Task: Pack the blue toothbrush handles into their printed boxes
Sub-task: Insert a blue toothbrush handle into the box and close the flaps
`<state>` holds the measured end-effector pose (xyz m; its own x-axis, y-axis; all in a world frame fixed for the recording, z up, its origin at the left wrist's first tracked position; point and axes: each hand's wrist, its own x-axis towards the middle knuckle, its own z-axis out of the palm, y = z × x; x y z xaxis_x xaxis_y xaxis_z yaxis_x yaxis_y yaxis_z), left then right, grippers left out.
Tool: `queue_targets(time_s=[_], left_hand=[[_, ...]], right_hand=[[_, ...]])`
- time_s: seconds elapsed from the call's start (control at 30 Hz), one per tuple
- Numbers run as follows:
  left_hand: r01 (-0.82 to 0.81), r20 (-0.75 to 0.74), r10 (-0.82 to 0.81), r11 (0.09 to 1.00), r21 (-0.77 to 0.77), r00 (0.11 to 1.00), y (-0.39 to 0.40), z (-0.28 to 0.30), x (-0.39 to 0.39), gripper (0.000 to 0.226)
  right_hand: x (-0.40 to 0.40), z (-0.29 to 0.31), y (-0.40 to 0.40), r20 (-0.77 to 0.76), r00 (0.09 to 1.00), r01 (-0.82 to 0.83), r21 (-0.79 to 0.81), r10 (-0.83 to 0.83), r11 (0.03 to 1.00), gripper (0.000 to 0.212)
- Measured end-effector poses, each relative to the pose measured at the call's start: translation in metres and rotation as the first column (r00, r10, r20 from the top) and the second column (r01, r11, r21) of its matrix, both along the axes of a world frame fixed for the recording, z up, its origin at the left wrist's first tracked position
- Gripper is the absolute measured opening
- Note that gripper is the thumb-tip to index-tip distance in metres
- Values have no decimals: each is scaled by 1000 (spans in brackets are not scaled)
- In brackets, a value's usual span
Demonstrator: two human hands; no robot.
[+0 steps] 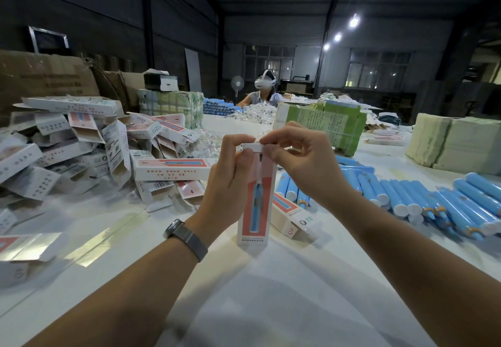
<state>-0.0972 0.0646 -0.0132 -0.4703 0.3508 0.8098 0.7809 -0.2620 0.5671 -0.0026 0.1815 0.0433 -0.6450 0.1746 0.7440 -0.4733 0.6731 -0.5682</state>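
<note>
— Standing upright on the white table (271,292), right in the near centre, is the printed box (256,205), held between both hands.

— How do the hands sit on it?

— The left hand (230,176) wraps the box's upper left side, fingers curled round it, thumb up at the top edge. The right hand (301,162) comes in from the right and pinches the white top flap (252,146) between thumb and forefinger; its other fingers are loosely curled above the box.

— And the blue toothbrush handles?

— A row of them (406,197) lies on the table to the right of the hands, near the right wrist, stretching away to the far right edge. A second box (292,216) lies flat just behind the upright one, touching or nearly so; I can't tell which.

— Anything on the left?

— A heap of boxes (81,151), many with open flaps, well apart from the hands. One long box (170,169) lies flat just left of the left hand. A watch (185,238) sits on the left wrist.

— Further back?

— Another person (261,94) sits at the far end of the table, beside bundled green stacks (322,127).
</note>
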Motion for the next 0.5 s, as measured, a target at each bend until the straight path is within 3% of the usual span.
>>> queue_targets(time_s=[0.27, 0.5], left_hand=[[-52, 41, 51, 998, 26, 998, 4, 4, 4, 9], [-5, 27, 4, 1000, 27, 1000, 4, 1, 4, 9]], right_hand=[[-3, -4, -11, -72, 993, 97, 55, -93, 994, 3], [-4, -4, -12, -78, 988, 134, 50, -130, 990, 6]])
